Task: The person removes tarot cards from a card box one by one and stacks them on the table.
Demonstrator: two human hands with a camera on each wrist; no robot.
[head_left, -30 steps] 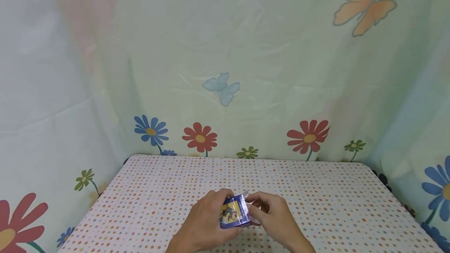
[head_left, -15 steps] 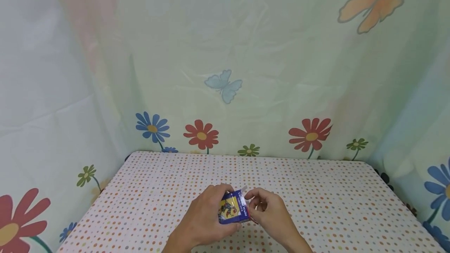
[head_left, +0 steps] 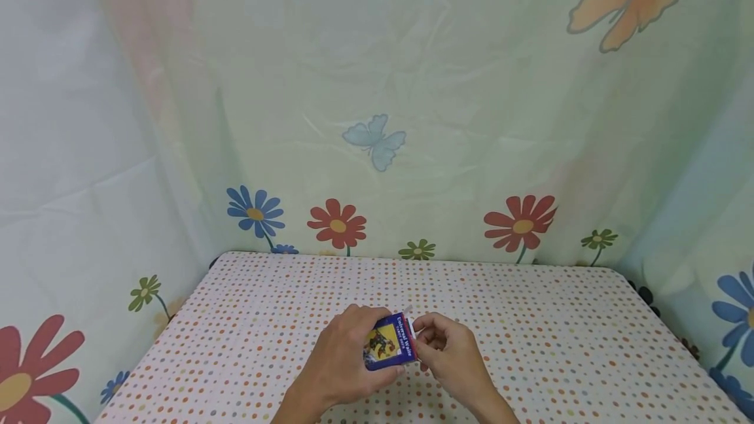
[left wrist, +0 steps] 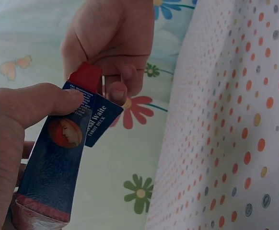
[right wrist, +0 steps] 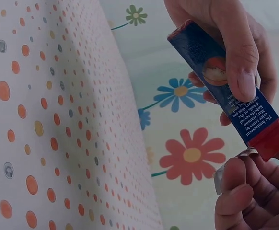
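A blue tarot deck box [head_left: 385, 343] with a yellow picture is gripped by the left hand [head_left: 341, 362], thumb and fingers on opposite sides. In the left wrist view, the left thumb presses the narrow side of the box [left wrist: 58, 153], and a red flap [left wrist: 86, 76] stands out at its end beside a blue lid panel [left wrist: 103, 117]. The right hand [head_left: 456, 358] has curled fingers at that end. In the right wrist view, the right hand [right wrist: 254, 196] is just below the red flap [right wrist: 270, 140], with a bit of clear film [right wrist: 218, 179] by its fingers.
A dotted cloth [head_left: 265, 319] covers the table under the hands. Behind and on both sides hangs a curtain [head_left: 283, 84] printed with flowers and butterflies. Small dark objects [head_left: 646, 294] lie past the table's right edge.
The box end beside the right fingers now shows more red and a lifted edge. Both hands and the box sit slightly higher in the head view, partly as the view shifted.
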